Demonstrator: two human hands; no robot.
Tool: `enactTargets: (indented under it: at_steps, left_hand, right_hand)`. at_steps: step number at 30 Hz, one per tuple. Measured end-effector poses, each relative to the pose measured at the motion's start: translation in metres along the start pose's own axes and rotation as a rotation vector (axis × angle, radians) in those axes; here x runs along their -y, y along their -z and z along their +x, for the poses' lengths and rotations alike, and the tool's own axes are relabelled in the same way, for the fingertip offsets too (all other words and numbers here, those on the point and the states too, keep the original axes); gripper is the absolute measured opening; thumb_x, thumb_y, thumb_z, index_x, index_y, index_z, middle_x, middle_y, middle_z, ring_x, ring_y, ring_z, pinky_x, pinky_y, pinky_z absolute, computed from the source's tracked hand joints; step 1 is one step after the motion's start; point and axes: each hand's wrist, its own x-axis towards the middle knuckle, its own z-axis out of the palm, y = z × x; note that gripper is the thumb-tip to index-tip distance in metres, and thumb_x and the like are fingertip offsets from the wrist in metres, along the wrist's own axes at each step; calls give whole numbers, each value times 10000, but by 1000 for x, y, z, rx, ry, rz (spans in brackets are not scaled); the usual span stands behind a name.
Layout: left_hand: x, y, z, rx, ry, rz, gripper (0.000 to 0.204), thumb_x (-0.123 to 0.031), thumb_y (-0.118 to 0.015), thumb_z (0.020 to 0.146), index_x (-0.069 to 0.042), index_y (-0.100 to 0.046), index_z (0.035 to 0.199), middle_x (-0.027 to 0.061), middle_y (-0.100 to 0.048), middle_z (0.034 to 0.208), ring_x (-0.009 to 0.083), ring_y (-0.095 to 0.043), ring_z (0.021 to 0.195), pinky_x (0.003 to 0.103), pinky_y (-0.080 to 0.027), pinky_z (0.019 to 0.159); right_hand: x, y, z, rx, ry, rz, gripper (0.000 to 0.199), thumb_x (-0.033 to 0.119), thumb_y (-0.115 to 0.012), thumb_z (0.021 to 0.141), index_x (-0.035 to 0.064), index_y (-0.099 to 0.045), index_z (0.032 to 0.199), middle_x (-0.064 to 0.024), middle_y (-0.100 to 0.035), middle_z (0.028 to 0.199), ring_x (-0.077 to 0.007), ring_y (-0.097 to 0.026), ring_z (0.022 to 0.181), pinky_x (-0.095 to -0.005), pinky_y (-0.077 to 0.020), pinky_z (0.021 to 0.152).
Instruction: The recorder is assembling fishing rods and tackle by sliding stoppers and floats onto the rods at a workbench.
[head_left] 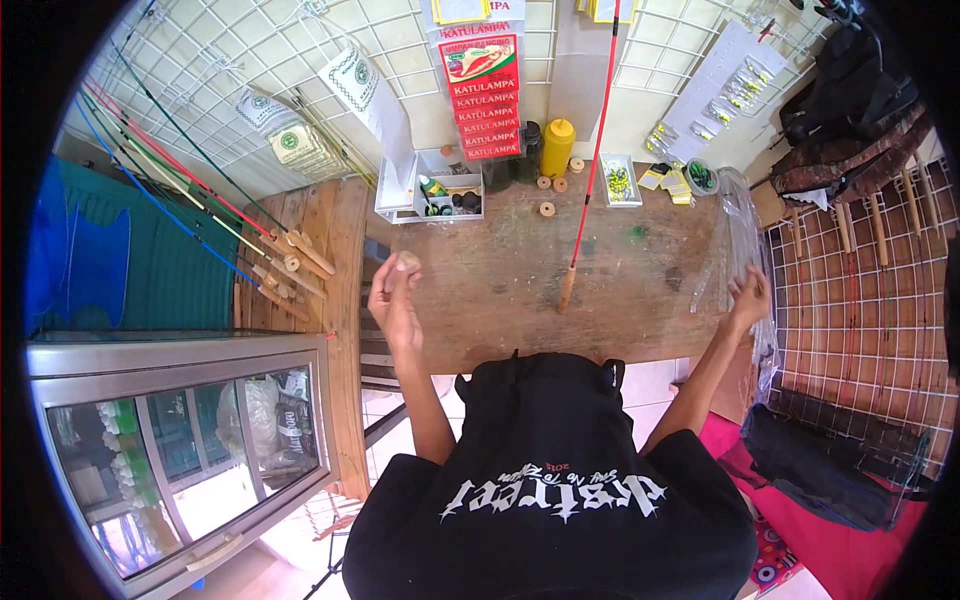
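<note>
My left hand [393, 295] is raised over the left edge of the wooden workbench [500, 270] and pinches a small round cork piece [408, 260] in its fingertips. My right hand [748, 297] reaches out to the bench's right end and grips a clear plastic sleeve [735, 235] that drapes over that edge. A red fishing rod [592, 160] with a cork handle lies on the bench between the two hands, its butt end pointing toward me. Several more cork rings [547, 208] lie near the back of the bench.
A yellow bottle [557, 147], a white tray of small parts [447, 195] and a small box of green bits [619, 182] stand at the back. Coloured rods [200, 200] lean on a wire grid at left. A glass cabinet [190, 440] stands lower left; dark bags [850, 100] hang right.
</note>
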Motion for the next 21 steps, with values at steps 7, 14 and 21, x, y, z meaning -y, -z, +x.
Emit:
enactTargets:
  at_steps: [7, 14, 21]
  left_hand:
    - [-8, -79, -78, 661, 231, 264, 247, -55, -636, 860, 0, -622, 1100, 99, -653, 1009, 140, -626, 860, 256, -497, 797]
    - [-12, -89, -96, 757, 243, 240, 267, -8, -670, 823, 4, -629, 1088, 85, -662, 1005, 115, -618, 888, 241, -490, 795]
    - [-23, -55, -84, 516, 130, 291, 280, 6, -661, 825, 18, -618, 1101, 109, -658, 1036, 130, -617, 898, 256, -506, 772]
  right_hand:
    - [20, -71, -139, 739, 336, -135, 713, 309, -667, 843, 17, -313, 1387, -175, -432, 1363, -283, -434, 1232, -417, -298, 1046]
    - [34, -72, -196, 1610, -308, -20, 353, 308, -548, 935, 84, -518, 1206, -40, -625, 945, -128, -565, 941, -285, -413, 850]
    - [44, -43, -133, 1260, -32, -139, 174, 231, -539, 938, 96, -630, 876, 54, -596, 810, -48, -499, 702, -218, -409, 646]
